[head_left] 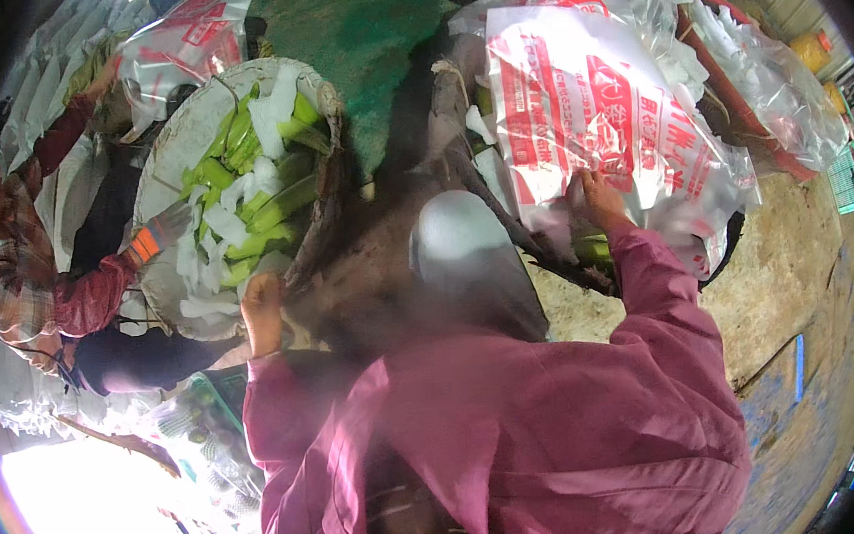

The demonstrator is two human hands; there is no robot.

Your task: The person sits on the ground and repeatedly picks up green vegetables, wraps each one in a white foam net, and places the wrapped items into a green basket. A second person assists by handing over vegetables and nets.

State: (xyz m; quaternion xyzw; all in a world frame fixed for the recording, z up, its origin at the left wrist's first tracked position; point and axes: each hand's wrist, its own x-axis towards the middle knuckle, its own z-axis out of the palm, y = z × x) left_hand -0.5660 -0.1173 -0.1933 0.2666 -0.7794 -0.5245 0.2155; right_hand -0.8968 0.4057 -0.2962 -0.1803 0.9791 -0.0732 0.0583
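My left hand (262,299) is closed at the near rim of a round basket (156,168) with a pale lining; whether it grips the rim or something small is unclear. In that basket lie long green vegetables (272,211) among strips of white foam or paper (265,118). My right hand (594,193), its fingers bent, is at the lower part of a clear plastic bag (572,97) with red print. That bag lies over a second, dark-rimmed basket (492,186), where a bit of green (593,250) shows beneath. The fingertips of my right hand are partly hidden.
A co-worker (23,299) in a plaid garment sits at the left, one gloved hand (175,223) in the left basket, the other arm reaching to a printed plastic bag (191,44). More clear plastic (765,75) is at the right, near a green crate (849,177). Netted round items (203,428) lie lower left.
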